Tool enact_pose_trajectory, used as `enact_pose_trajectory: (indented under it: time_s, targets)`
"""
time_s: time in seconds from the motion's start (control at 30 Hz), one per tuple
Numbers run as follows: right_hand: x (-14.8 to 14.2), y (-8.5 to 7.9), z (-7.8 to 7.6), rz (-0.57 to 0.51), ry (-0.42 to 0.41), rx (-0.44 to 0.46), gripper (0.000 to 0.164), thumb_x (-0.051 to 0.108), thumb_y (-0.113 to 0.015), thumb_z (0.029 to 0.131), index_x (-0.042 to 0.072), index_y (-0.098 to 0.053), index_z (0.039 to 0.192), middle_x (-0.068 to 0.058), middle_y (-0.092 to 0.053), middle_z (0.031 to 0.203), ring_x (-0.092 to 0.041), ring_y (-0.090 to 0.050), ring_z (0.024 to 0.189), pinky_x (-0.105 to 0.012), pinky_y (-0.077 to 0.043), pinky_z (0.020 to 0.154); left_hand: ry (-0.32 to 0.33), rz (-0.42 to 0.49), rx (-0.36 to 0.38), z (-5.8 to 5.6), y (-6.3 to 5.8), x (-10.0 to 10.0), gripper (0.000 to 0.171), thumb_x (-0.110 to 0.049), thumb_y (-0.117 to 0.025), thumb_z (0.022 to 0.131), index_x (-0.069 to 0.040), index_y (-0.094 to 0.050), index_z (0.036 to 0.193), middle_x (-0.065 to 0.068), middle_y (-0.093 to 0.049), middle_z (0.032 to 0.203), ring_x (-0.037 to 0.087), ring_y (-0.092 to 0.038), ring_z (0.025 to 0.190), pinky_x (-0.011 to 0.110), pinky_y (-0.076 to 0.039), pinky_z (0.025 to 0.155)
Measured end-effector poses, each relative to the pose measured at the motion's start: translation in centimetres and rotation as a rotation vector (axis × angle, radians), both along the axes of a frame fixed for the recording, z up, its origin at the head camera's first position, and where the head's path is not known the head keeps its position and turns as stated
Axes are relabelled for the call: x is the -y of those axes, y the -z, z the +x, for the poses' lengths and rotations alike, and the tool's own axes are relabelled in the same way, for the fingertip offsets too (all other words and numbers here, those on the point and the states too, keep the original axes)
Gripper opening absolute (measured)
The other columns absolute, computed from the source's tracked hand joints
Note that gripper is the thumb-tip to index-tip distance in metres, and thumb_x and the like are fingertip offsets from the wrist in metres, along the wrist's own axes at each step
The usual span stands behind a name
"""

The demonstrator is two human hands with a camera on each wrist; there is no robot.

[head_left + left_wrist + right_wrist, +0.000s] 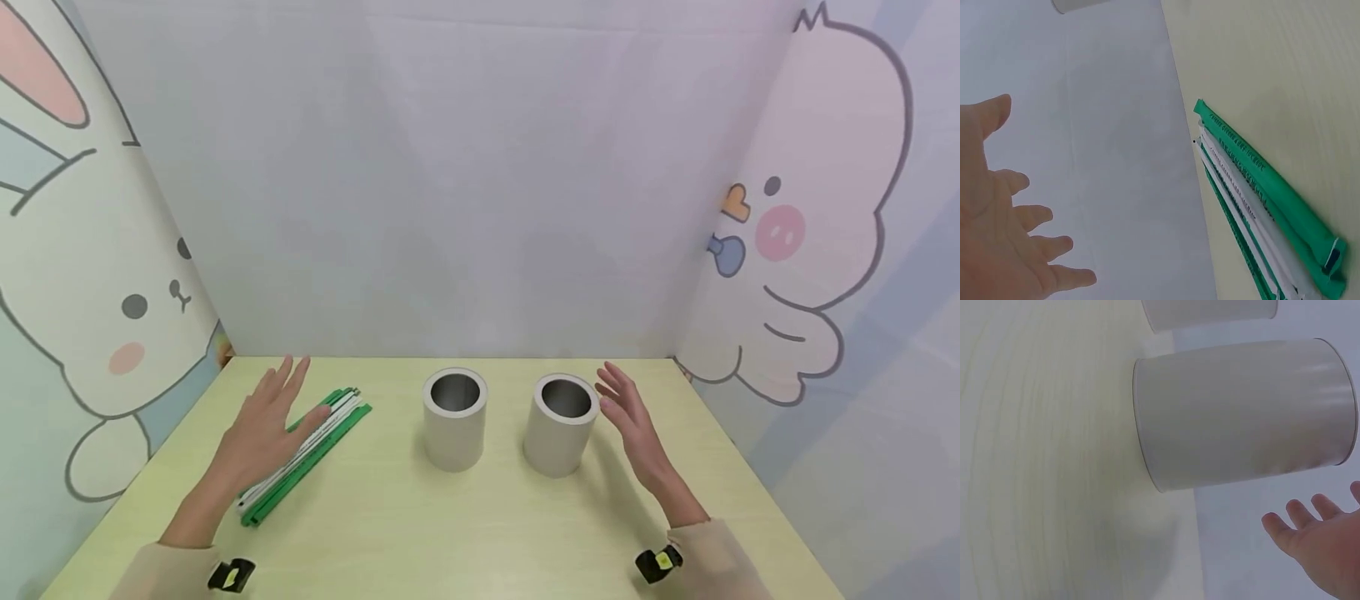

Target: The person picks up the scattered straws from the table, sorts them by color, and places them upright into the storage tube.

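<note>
Two pale grey cylindrical holders stand upright on the table. One holder [454, 437] is near the middle, and the other holder [557, 442] is a little to its right. Dark hollow interiors show at their tops. My right hand [633, 425] hovers beside the right holder, fingers extended and holding nothing. At the left lies a bundle of green and white paper-wrapped sticks [307, 462], straw-like, with small print along the wrappers [1254, 187]. Over part of this bundle my left hand [262, 429] is raised, its fingers spread and its palm empty.
The light wooden table [420, 542] ends at a pale cloth backdrop [450, 183]. Cloth sides with a printed rabbit [90, 317] and a printed chick [832, 167] flank it. A black wrist device [231, 575] sits by the left sleeve, another wrist device [658, 564] by the right.
</note>
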State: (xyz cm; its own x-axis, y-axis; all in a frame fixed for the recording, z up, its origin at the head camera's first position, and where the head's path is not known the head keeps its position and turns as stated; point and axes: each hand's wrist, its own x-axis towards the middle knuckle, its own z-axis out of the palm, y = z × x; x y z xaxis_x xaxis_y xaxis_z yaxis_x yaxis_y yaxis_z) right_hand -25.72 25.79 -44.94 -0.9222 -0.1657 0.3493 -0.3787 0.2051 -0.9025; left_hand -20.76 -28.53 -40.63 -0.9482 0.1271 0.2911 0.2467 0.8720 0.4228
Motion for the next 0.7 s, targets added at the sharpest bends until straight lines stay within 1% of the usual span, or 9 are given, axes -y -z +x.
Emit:
enact_pose_trajectory:
  time_s: [0.13,0.23,0.33,0.43,0.5,0.7]
  targets:
    - [0.3,0.7,-0.2,-0.03,-0.03,0.019,0.058,0.022,-0.039,0.115,0.017,-0.02,0.17,-0.019,-0.025,0.172,-0.042,-0.025,0.157,-0.011,-0.036,0.108,-0.007,0.044,-0.007,0.0,0.3,-0.7,0.089,-0.052,-0.058,0.106,-0.021,-0.007,0.173,0.019,-0.01,0.177,0.053,-0.014,0.159,0.09,-0.024,0.104]
    - [0.6,1.0,-0.2,-0.055,-0.056,0.026,0.058,0.023,-0.038,0.115,0.015,-0.019,0.17,-0.019,-0.025,0.172,-0.038,-0.026,0.157,-0.011,-0.037,0.108,-0.004,0.082,-0.025,-0.1,0.7,-1.1,0.088,-0.049,-0.061,0.106,-0.02,-0.012,0.173,0.021,-0.016,0.176,0.055,-0.021,0.156,0.088,-0.025,0.106]
    - [0.9,1.3,-0.3,-0.084,-0.071,0.027,0.059,0.023,-0.037,0.115,0.013,-0.019,0.17,-0.019,-0.025,0.172,-0.025,-0.031,0.154,-0.011,-0.038,0.108,0.005,0.104,-0.032,-0.4,1.0,-1.4,0.086,-0.048,-0.063,0.105,-0.018,-0.016,0.172,0.022,-0.02,0.174,0.057,-0.024,0.154,0.087,-0.025,0.108]
    - [1.0,1.6,-0.3,-0.106,-0.076,0.027,0.059,0.022,-0.038,0.115,0.01,-0.02,0.169,-0.021,-0.026,0.171,-0.01,-0.038,0.147,-0.011,-0.039,0.108,0.013,0.117,-0.033,-0.5,1.3,-1.6,0.084,-0.047,-0.063,0.105,-0.018,-0.02,0.172,0.023,-0.025,0.173,0.056,-0.027,0.153,0.086,-0.026,0.109]
    - [1.0,1.8,-0.3,-0.111,-0.079,0.025,0.058,0.02,-0.039,0.115,0.009,-0.021,0.169,-0.023,-0.027,0.17,-0.004,-0.04,0.144,-0.011,-0.04,0.108,0.019,0.121,-0.03,-0.7,1.5,-1.8,0.083,-0.046,-0.064,0.105,-0.018,-0.022,0.171,0.024,-0.028,0.171,0.056,-0.029,0.152,0.084,-0.027,0.109]
    - [1.1,2.1,-0.1,-0.094,-0.084,0.017,0.058,0.017,-0.042,0.114,0.008,-0.023,0.168,-0.025,-0.035,0.165,-0.002,-0.043,0.142,-0.011,-0.04,0.108,0.037,0.134,-0.031,-0.8,2.0,-2.0,0.077,-0.041,-0.065,0.106,-0.012,-0.031,0.168,0.026,-0.037,0.166,0.054,-0.035,0.15,0.079,-0.033,0.111]
